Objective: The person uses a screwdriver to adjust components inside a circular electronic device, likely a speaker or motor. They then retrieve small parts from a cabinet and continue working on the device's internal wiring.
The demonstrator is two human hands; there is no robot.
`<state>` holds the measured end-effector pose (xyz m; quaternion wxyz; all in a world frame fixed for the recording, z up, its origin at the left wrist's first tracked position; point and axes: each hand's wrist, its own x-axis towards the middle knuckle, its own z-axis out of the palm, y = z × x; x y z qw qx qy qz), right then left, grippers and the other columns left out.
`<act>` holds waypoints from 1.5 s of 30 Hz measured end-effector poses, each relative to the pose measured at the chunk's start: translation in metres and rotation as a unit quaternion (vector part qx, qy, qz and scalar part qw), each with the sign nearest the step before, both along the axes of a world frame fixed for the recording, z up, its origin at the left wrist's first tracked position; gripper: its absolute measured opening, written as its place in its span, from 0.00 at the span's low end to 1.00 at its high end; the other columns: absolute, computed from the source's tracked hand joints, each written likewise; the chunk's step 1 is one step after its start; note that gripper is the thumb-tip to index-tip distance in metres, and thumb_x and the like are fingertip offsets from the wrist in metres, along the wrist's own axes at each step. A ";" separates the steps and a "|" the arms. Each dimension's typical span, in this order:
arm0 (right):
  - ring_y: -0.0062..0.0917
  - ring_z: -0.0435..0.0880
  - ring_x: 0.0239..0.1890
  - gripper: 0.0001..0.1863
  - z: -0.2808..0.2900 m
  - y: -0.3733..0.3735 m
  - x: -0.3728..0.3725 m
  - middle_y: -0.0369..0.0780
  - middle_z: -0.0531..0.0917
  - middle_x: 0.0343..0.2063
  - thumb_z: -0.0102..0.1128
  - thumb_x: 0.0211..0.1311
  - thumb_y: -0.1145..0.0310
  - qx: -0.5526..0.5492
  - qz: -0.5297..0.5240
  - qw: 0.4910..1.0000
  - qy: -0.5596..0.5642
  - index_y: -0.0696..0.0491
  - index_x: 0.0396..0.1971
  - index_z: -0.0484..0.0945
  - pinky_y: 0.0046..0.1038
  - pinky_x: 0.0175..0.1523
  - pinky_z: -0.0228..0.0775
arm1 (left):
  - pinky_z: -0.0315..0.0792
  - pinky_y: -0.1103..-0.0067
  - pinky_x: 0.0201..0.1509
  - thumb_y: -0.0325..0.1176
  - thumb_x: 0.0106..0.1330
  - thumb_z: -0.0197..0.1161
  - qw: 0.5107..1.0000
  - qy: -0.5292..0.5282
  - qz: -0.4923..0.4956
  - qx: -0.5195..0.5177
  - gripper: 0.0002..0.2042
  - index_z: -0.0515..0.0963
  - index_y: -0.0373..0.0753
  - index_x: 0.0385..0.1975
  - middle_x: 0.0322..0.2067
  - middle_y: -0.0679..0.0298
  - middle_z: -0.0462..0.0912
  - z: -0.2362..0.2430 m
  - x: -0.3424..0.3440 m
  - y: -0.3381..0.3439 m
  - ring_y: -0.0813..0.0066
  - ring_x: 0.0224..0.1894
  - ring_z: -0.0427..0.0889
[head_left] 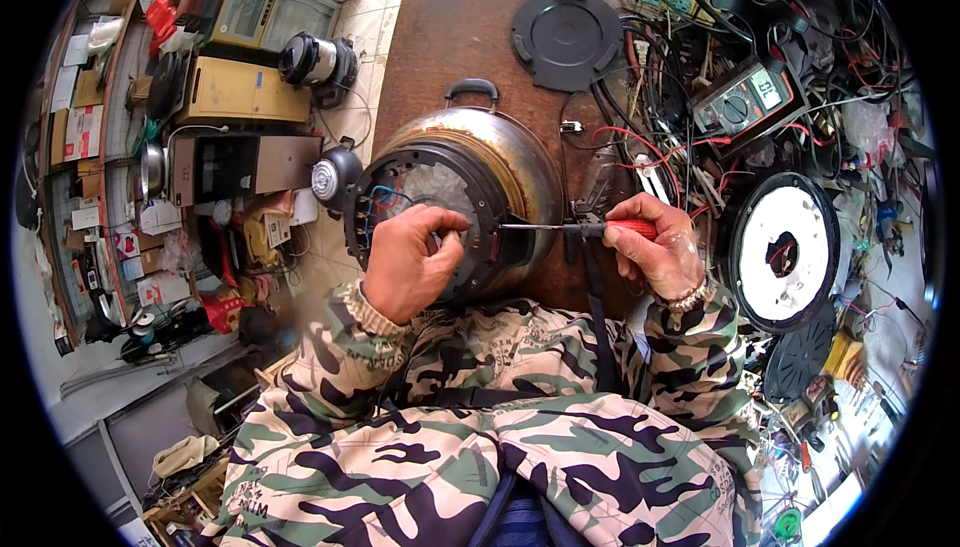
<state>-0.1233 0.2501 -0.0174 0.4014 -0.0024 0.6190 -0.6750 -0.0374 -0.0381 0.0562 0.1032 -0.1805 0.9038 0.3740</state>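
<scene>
A stained metal electric pot [520,162] lies on its side on the brown work table, its black plastic base [478,182] facing me. Coloured wires [385,197] show inside the base's open underside. My right hand [662,255] grips a screwdriver [630,229] by its red handle. Its thin shaft points left, and the tip meets the rim of the base. Over the lower part of the base, my left hand [412,259] is closed with fingers curled. What those fingers hold, if anything, is hidden.
A round black cover [566,35] lies at the table's far end. To the right are tangled cables, a multimeter [745,102] and a white disc with a black rim [786,252]. Another cooker [318,65] and a small pot [336,179] stand left, before crowded shelves.
</scene>
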 end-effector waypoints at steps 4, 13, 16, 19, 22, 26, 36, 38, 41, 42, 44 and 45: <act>0.13 0.76 0.21 0.14 0.009 0.001 -0.007 0.34 0.81 0.25 0.67 0.68 0.64 0.022 0.034 0.998 -0.039 0.58 0.43 0.79 0.17 0.25 0.67 | 0.71 0.84 0.29 0.22 0.62 0.61 0.991 -0.057 0.052 0.113 0.12 0.82 0.28 0.44 0.28 0.66 0.83 -0.001 0.016 0.003 0.88 0.24 0.75; 0.12 0.75 0.22 0.14 0.002 0.001 -0.001 0.33 0.80 0.24 0.66 0.69 0.61 0.013 0.011 0.999 0.033 0.58 0.39 0.78 0.17 0.26 0.66 | 0.69 0.86 0.30 0.21 0.60 0.60 0.913 -0.184 0.112 0.347 0.25 0.69 0.25 0.60 0.27 0.69 0.81 -0.015 0.019 -0.006 0.88 0.27 0.76; 0.11 0.71 0.19 0.16 0.005 0.003 -0.010 0.31 0.77 0.19 0.65 0.69 0.58 0.066 0.043 0.997 0.006 0.58 0.34 0.80 0.17 0.24 0.60 | 0.70 0.85 0.31 0.21 0.59 0.60 0.925 -0.187 0.092 0.317 0.25 0.69 0.25 0.59 0.27 0.68 0.81 -0.016 0.014 -0.007 0.87 0.28 0.76; 0.11 0.70 0.19 0.17 0.005 -0.001 -0.006 0.30 0.76 0.19 0.65 0.69 0.57 0.044 0.016 0.999 0.013 0.58 0.35 0.80 0.18 0.23 0.59 | 0.70 0.86 0.31 0.21 0.59 0.60 0.935 -0.174 0.092 0.296 0.26 0.68 0.25 0.59 0.27 0.68 0.80 -0.017 0.015 -0.002 0.87 0.28 0.76; 0.11 0.70 0.19 0.17 -0.005 -0.011 0.007 0.30 0.75 0.18 0.65 0.70 0.56 0.019 -0.064 0.987 0.146 0.58 0.35 0.80 0.19 0.23 0.59 | 0.69 0.86 0.30 0.21 0.59 0.60 0.930 -0.173 0.108 0.307 0.26 0.67 0.26 0.60 0.27 0.68 0.80 -0.017 0.016 0.000 0.88 0.27 0.75; 0.13 0.68 0.19 0.17 0.001 -0.001 -0.004 0.29 0.74 0.19 0.65 0.70 0.57 0.071 0.014 0.997 0.028 0.57 0.32 0.80 0.20 0.25 0.60 | 0.68 0.85 0.26 0.21 0.59 0.60 0.927 -0.158 0.103 0.324 0.27 0.66 0.26 0.61 0.27 0.67 0.79 -0.017 0.018 0.001 0.86 0.23 0.74; 0.11 0.74 0.24 0.12 -0.005 0.000 -0.029 0.29 0.79 0.24 0.72 0.61 0.70 0.006 0.076 0.996 0.038 0.58 0.40 0.81 0.19 0.29 0.67 | 0.68 0.82 0.20 0.20 0.60 0.58 0.923 -0.161 0.092 0.336 0.26 0.64 0.25 0.61 0.26 0.64 0.78 -0.021 0.018 -0.002 0.82 0.19 0.74; 0.11 0.72 0.22 0.12 -0.014 -0.004 -0.039 0.29 0.77 0.20 0.71 0.63 0.65 -0.029 0.070 0.997 0.011 0.58 0.37 0.82 0.19 0.24 0.62 | 0.69 0.82 0.20 0.20 0.59 0.58 0.923 -0.160 0.094 0.337 0.27 0.64 0.25 0.61 0.26 0.64 0.78 -0.022 0.018 -0.002 0.82 0.19 0.74; 0.11 0.71 0.21 0.16 -0.014 -0.001 -0.050 0.29 0.75 0.18 0.69 0.66 0.59 0.031 0.119 0.992 0.008 0.59 0.36 0.82 0.19 0.24 0.60 | 0.70 0.82 0.21 0.20 0.59 0.58 0.923 -0.158 0.098 0.336 0.27 0.63 0.25 0.61 0.26 0.64 0.78 -0.021 0.017 0.002 0.81 0.19 0.75; 0.12 0.71 0.20 0.17 -0.015 -0.007 -0.047 0.30 0.76 0.19 0.65 0.69 0.57 0.025 0.120 0.992 0.006 0.59 0.38 0.81 0.19 0.25 0.61 | 0.70 0.82 0.21 0.20 0.59 0.58 0.922 -0.153 0.100 0.340 0.27 0.63 0.25 0.61 0.26 0.64 0.78 -0.021 0.019 0.001 0.81 0.19 0.75; 0.12 0.71 0.20 0.15 -0.001 -0.009 -0.040 0.31 0.76 0.21 0.65 0.68 0.60 0.001 0.079 0.997 -0.017 0.59 0.39 0.79 0.19 0.25 0.62 | 0.71 0.82 0.22 0.19 0.59 0.58 0.921 -0.148 0.103 0.345 0.27 0.63 0.26 0.61 0.26 0.64 0.77 -0.021 0.020 0.002 0.80 0.20 0.76; 0.12 0.72 0.20 0.14 0.007 -0.010 -0.034 0.31 0.76 0.21 0.65 0.68 0.62 -0.011 0.058 0.998 -0.029 0.59 0.40 0.79 0.19 0.25 0.62 | 0.71 0.82 0.22 0.19 0.59 0.58 0.920 -0.150 0.104 0.346 0.27 0.63 0.26 0.61 0.26 0.64 0.77 -0.021 0.021 0.002 0.80 0.20 0.76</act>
